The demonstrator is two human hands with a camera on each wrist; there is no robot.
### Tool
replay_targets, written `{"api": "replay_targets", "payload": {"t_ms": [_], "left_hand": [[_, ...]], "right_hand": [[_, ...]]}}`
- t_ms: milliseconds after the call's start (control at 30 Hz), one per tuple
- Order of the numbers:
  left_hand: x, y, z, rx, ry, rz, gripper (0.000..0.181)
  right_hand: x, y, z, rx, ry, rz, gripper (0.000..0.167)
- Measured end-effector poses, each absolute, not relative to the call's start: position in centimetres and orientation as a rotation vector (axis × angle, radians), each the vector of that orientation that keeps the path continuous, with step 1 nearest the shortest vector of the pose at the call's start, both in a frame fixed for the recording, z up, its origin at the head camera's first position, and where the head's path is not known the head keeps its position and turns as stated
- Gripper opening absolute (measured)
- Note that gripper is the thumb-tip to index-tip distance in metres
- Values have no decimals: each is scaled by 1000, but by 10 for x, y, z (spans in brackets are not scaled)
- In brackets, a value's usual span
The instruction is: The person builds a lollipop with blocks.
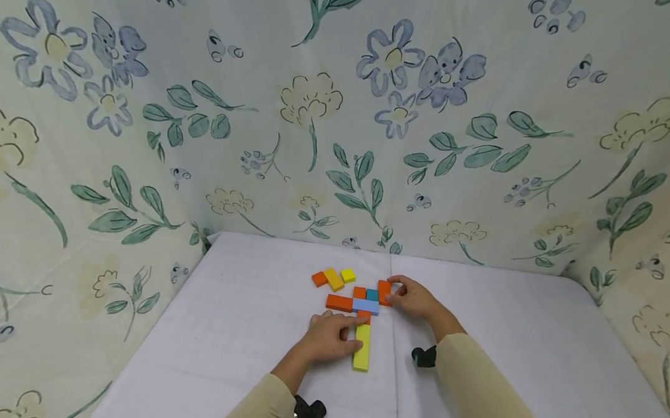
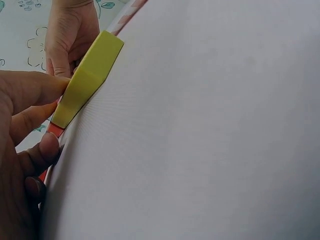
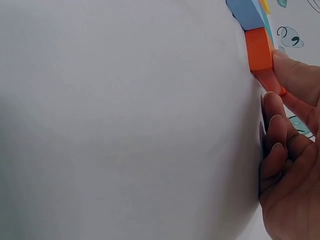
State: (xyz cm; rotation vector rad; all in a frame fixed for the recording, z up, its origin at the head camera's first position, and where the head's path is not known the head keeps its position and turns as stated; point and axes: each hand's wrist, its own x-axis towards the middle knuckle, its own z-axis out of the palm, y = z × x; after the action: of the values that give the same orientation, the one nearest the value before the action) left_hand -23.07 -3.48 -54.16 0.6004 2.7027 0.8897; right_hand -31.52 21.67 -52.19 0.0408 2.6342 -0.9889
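Flat coloured blocks lie joined in a figure on the white table. My right hand (image 1: 415,299) pinches an orange block (image 1: 384,292) between thumb and index finger, at the figure's upper right; the right wrist view shows this orange block (image 3: 260,50) against a light blue block (image 3: 246,14). The left hand (image 1: 329,338) touches a small red block (image 1: 366,320) with its extended index finger, while its thumb rests against the long yellow block (image 1: 361,355). Around the light blue block (image 1: 365,306) are a long red block (image 1: 339,303), a small orange block (image 1: 359,292) and a teal block (image 1: 372,295).
Beyond the figure lie a loose orange block (image 1: 319,279), an amber block (image 1: 334,279) and a yellow block (image 1: 348,275). White cloth covers the table (image 1: 241,304). Floral fabric (image 1: 315,139) hangs behind and at both sides. Each wrist carries a black device (image 1: 310,411).
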Motion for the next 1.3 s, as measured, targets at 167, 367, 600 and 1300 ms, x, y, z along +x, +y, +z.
{"api": "replay_targets", "payload": {"t_ms": [167, 367, 600, 1300], "left_hand": [[-229, -35, -541, 597, 2694, 899, 50], [-229, -37, -538, 533, 2668, 1018, 48], [-233, -27, -544, 243, 2839, 1313, 33], [-249, -38, -540, -164, 3082, 1094, 44]], "right_hand": [[-317, 216, -525, 79, 2628, -995, 51], [-317, 214, -527, 94, 2633, -1000, 51], [-313, 215, -525, 129, 2648, -996, 52], [-313, 215, -524, 95, 2651, -1017, 51]]}}
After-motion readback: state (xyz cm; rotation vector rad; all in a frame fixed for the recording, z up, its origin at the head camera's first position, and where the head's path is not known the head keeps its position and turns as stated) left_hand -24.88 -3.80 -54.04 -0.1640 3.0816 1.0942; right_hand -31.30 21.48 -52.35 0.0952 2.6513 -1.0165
